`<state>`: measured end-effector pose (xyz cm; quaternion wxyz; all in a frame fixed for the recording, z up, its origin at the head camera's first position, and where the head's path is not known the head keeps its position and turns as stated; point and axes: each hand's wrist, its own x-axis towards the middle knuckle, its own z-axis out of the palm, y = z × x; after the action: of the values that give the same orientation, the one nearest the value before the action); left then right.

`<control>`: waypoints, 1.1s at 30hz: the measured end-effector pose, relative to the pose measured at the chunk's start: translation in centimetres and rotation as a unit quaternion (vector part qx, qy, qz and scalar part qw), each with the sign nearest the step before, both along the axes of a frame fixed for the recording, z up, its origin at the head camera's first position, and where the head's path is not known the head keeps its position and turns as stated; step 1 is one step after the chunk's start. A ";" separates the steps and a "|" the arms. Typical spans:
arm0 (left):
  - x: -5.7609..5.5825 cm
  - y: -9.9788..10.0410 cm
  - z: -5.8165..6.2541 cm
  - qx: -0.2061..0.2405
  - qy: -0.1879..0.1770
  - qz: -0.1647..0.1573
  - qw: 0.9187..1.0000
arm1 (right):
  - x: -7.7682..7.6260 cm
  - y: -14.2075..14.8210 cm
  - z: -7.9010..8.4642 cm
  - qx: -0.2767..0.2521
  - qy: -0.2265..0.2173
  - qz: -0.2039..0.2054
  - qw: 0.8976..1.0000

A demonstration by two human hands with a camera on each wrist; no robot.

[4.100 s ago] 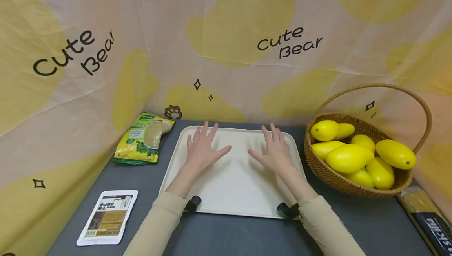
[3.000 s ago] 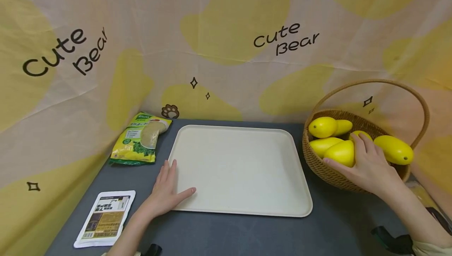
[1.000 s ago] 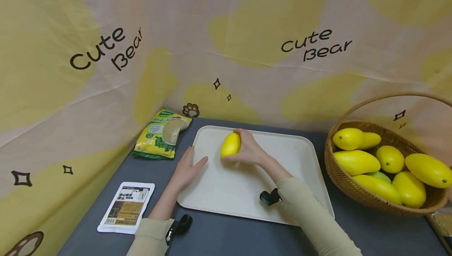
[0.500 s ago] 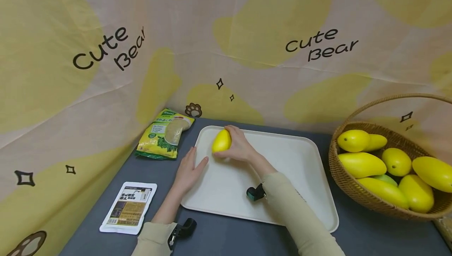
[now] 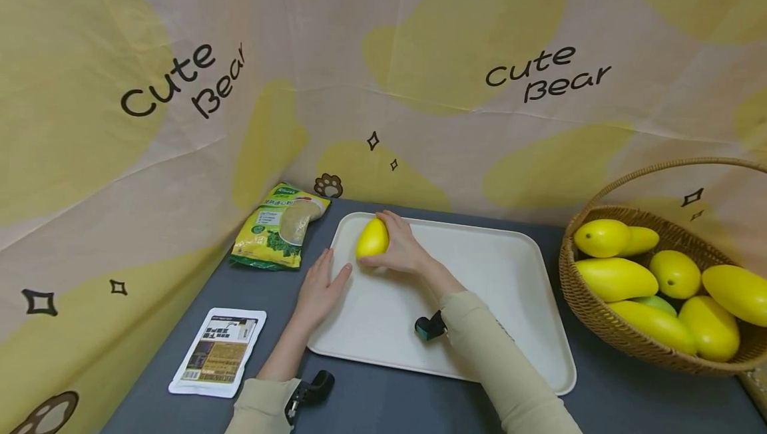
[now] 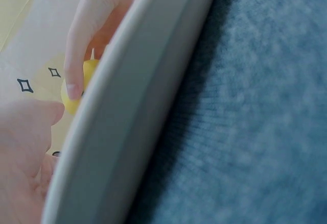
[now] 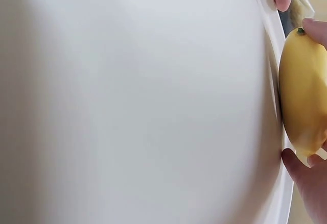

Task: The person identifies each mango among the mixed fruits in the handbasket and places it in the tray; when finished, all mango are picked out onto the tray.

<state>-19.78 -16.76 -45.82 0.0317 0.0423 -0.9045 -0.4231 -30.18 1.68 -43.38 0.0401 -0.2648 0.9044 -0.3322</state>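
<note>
My right hand grips a yellow mango by its two ends, near the back left corner of the white tray. In the right wrist view the mango lies along the tray's rim, with fingertips at both ends. Whether it bears on the tray or is just above it I cannot tell. My left hand lies at the tray's left edge, fingers straight and thumb spread, holding nothing. The left wrist view shows this hand beside the tray's side wall, which hides part of the mango.
To the right stands a wicker basket with a tall handle, holding several yellow mangoes and one greenish fruit. A yellow-green food bag lies behind the left hand. Nearer on the grey table is a white pouch.
From hovering over the tray, my right hand reached into the basket, took a mango and brought it left to the tray's back left. My left hand moved to the left edge and stayed.
</note>
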 end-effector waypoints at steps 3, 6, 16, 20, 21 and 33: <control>0.0 0.1 0.0 -0.003 0.001 -0.002 1.000 | 0.0 0.1 0.0 -0.002 0.001 0.000 1.000; 0.0 0.2 0.1 -0.004 0.006 -0.003 1.000 | -0.1 0.2 0.0 -0.003 0.003 -0.001 1.000; -0.1 0.5 0.1 -0.017 0.018 -0.005 1.000 | -0.1 0.5 0.1 -0.005 0.010 0.001 1.000; -0.2 0.6 -0.1 -0.023 0.023 -0.004 0.999 | 0.0 0.6 0.1 -0.007 0.009 -0.002 1.000; -0.2 0.6 -0.1 -0.023 0.020 -0.004 1.000 | 0.0 0.7 0.2 -0.008 0.010 -0.005 1.000; 0.3 0.2 -0.1 -0.027 0.007 -0.005 1.000 | 2.6 3.0 3.3 -0.234 0.033 -0.098 0.967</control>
<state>-19.52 -16.55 -45.97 0.0368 0.0344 -0.9155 -0.3992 -27.62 4.73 -40.08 -0.0854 -0.1875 0.8236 -0.5285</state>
